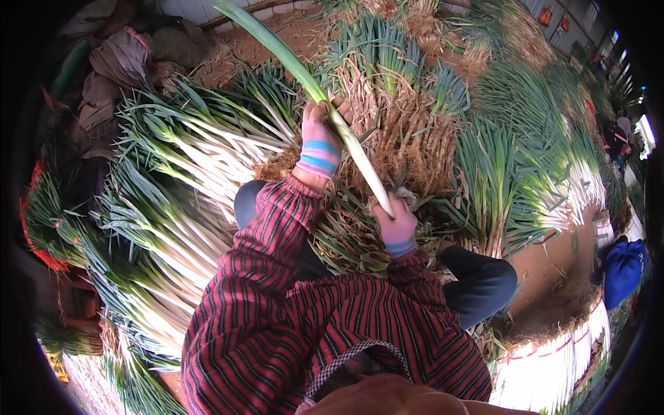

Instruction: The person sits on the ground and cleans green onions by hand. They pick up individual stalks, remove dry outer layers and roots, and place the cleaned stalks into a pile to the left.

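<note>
A long green onion (pixel 353 142) slants across the middle, its green leaf end up at the top left and its white base low at the right. My left hand (pixel 322 129), in a pink glove with a blue-striped cuff, grips it where green turns to white. Around the white base end close the gloved fingers of my right hand (pixel 397 223). Peeled-off leaves and husks (pixel 353 233) lie heaped under both hands, between my legs. Just beyond them stand unpeeled green onions (pixel 404 124) with brown, dry outer skins and soil on them.
Rows of green onions with white stems (pixel 181 223) lie at my left. More bundles (pixel 539 171) spread along the right. A tied white bundle (pixel 555 358) stands at the lower right, near a blue bag (pixel 624 270). Cloth sacks (pixel 122 62) are piled at the upper left.
</note>
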A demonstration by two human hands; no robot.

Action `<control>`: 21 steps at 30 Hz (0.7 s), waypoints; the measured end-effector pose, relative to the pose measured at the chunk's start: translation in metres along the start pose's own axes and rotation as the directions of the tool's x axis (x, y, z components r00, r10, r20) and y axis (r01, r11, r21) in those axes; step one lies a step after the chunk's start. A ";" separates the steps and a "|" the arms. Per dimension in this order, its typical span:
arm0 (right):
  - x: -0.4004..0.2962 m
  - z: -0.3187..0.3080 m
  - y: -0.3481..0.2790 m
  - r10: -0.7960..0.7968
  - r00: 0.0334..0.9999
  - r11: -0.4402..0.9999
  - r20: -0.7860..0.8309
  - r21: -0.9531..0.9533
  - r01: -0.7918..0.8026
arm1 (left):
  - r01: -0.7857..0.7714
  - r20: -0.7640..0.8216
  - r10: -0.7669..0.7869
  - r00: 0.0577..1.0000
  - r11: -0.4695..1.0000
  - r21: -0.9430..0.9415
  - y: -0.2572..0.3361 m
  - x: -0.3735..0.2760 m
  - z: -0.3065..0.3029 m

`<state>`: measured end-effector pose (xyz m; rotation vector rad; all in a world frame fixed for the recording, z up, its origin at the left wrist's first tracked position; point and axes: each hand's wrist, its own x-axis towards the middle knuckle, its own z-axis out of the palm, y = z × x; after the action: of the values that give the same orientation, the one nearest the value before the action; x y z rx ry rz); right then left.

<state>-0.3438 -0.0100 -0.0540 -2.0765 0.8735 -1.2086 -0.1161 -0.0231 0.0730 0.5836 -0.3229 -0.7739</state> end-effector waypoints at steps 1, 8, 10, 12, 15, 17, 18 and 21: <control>0.000 -0.002 0.001 0.010 1.000 1.000 0.000 0.007 -0.010 | 0.029 0.104 -0.028 0.994 1.000 -0.007 0.001 0.001 -0.006; -0.007 -0.001 0.003 0.116 0.993 0.987 -0.024 0.115 -0.113 | 0.096 0.116 -0.101 0.988 0.994 0.049 0.001 -0.017 0.013; -0.005 -0.002 0.006 0.128 0.991 0.985 -0.045 0.124 -0.122 | 0.029 0.218 -0.050 0.975 0.995 0.099 0.006 -0.028 0.021; -0.003 -0.003 0.006 0.127 0.989 0.985 -0.073 0.127 -0.117 | -0.037 0.356 -0.023 0.934 0.986 0.162 0.010 -0.034 0.018; -0.001 -0.007 0.002 0.036 0.992 0.997 -0.118 0.065 -0.029 | -0.179 0.203 0.035 0.979 0.632 0.754 0.004 -0.043 0.009; -0.001 -0.010 0.002 0.030 0.994 0.997 -0.107 0.071 -0.022 | -0.266 0.266 0.080 0.961 0.540 0.798 0.007 -0.045 0.010; -0.002 -0.012 0.002 0.027 0.994 0.997 -0.101 0.071 -0.020 | -0.340 0.323 0.120 0.939 0.479 0.809 0.007 -0.042 0.009; 0.000 -0.010 -0.002 0.112 0.991 0.978 -0.075 0.184 -0.097 | -0.509 0.493 0.129 0.860 0.285 0.812 0.011 -0.039 0.007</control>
<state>-0.3519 -0.0102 -0.0479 -1.8252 0.8669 -1.2776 -0.1401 0.0092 0.0831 1.4408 -1.2488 -0.1703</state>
